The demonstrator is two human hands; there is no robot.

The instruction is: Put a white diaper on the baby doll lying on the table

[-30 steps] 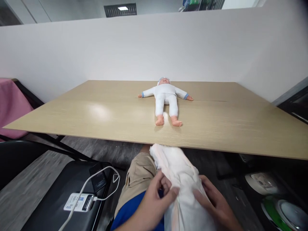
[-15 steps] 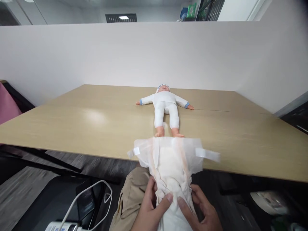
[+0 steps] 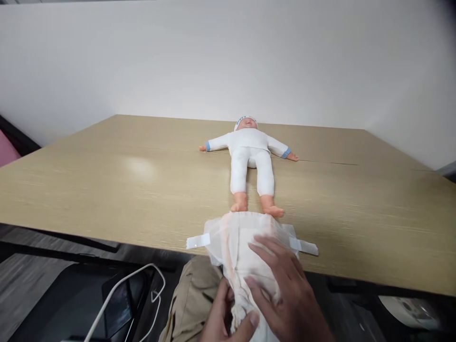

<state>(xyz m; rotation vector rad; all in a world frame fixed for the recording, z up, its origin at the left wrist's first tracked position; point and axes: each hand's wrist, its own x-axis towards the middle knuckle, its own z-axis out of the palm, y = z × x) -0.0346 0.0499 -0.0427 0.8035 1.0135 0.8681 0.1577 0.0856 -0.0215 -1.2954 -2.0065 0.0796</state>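
Note:
An unfolded white diaper with its two side tapes spread stretches from the table's front edge down toward my lap. My left hand pinches its gathered left edge between thumb and fingers. Across its right half lies my right hand, fingers spread over the inner surface and covering part of it. Just beyond the far edge of the diaper, a baby doll in a white suit and white cap lies on its back, arms out and feet toward me.
The wooden table runs back to a white wall. Below at the left, a black chair seat holds a phone and a white cable. A round white object sits under the table at the right.
My right hand has let go of the diaper's right edge and moved up and inward onto its inner surface. My left hand keeps its hold. The view has tipped downward.

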